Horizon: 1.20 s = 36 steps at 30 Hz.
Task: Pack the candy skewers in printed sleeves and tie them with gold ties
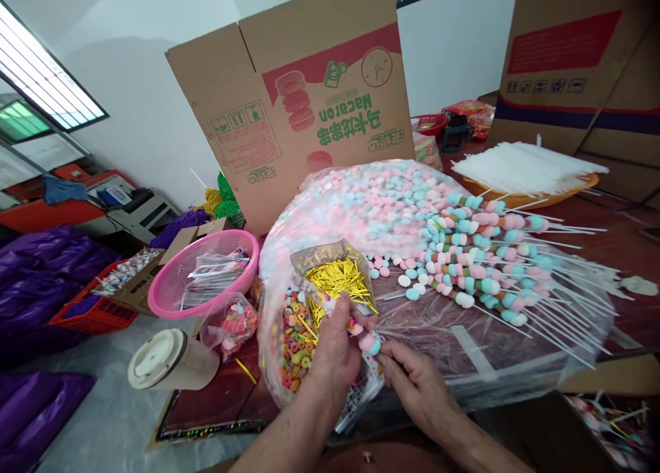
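A candy skewer (369, 342) with pink and blue pieces is wrapped by the fingers of my left hand (337, 342). My right hand (412, 380) pinches at its lower right end, beside the blue piece. Under and behind my left hand lies an open clear bag of gold twist ties (343, 278). Colourful ring-shaped pieces (298, 339) fill a clear bag to the left. Behind my hands spreads a large clear bag of pink, white and blue candies (361, 205). Many filled skewers (479, 253) are piled on the right.
A pink basket (155, 295) of packets and a lidded cup (172, 359) are on the left. White sticks (531, 167) fill an orange basket at the right back. A large cardboard box (309, 81) stands behind the candies.
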Each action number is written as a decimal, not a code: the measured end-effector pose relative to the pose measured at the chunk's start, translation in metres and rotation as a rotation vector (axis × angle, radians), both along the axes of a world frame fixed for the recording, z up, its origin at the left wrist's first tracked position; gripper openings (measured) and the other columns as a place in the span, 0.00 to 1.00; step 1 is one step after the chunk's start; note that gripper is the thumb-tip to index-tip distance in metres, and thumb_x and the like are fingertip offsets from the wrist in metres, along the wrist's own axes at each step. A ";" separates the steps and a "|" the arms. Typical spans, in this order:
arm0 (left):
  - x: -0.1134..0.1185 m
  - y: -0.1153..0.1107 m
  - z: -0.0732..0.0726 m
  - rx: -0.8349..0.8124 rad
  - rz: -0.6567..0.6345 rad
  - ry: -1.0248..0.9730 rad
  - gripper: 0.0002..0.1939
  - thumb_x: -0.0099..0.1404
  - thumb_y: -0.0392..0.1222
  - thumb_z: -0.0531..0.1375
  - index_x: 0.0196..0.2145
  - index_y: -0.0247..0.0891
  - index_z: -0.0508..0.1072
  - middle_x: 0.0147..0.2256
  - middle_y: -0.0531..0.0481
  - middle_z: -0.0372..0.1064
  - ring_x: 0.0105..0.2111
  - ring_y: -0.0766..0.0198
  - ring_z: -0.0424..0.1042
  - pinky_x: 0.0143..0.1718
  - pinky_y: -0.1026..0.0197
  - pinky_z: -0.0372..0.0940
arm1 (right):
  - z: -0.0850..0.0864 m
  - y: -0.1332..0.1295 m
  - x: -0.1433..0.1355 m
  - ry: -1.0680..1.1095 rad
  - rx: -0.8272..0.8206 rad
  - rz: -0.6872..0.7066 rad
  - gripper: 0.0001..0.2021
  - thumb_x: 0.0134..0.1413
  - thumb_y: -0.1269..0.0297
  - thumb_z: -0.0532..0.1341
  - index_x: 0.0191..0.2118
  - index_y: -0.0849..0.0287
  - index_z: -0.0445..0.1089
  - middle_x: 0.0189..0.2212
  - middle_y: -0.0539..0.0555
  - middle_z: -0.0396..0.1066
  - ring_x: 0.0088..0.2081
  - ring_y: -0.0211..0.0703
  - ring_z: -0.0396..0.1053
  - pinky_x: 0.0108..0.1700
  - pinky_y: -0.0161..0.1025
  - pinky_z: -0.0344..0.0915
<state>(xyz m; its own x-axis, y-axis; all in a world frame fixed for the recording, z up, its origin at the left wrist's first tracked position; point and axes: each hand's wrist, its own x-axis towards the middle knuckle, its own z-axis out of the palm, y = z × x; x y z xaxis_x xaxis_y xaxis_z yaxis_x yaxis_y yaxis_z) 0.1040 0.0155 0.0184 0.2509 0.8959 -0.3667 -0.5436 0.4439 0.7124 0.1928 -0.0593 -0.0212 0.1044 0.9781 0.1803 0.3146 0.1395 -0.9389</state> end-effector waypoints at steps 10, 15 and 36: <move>-0.029 0.019 0.004 -0.121 0.059 -0.030 0.19 0.51 0.52 0.64 0.35 0.36 0.68 0.28 0.49 0.72 0.25 0.63 0.72 0.30 0.58 0.67 | -0.009 -0.005 0.008 -0.035 -0.098 0.170 0.18 0.60 0.56 0.47 0.25 0.60 0.64 0.19 0.48 0.61 0.23 0.36 0.58 0.24 0.32 0.55; -0.051 0.043 0.019 -0.052 0.219 -0.018 0.10 0.55 0.44 0.63 0.28 0.37 0.67 0.15 0.59 0.60 0.16 0.70 0.64 0.27 0.63 0.66 | -0.008 -0.009 0.015 -0.074 -0.117 0.220 0.18 0.61 0.59 0.47 0.26 0.60 0.66 0.21 0.50 0.67 0.25 0.37 0.63 0.26 0.32 0.58; -0.043 0.034 0.004 -0.052 0.058 -0.125 0.10 0.56 0.41 0.62 0.36 0.36 0.70 0.20 0.53 0.67 0.21 0.66 0.69 0.32 0.57 0.68 | 0.000 -0.019 0.017 0.056 -0.323 0.334 0.19 0.60 0.52 0.45 0.24 0.58 0.57 0.16 0.45 0.53 0.20 0.33 0.52 0.23 0.31 0.51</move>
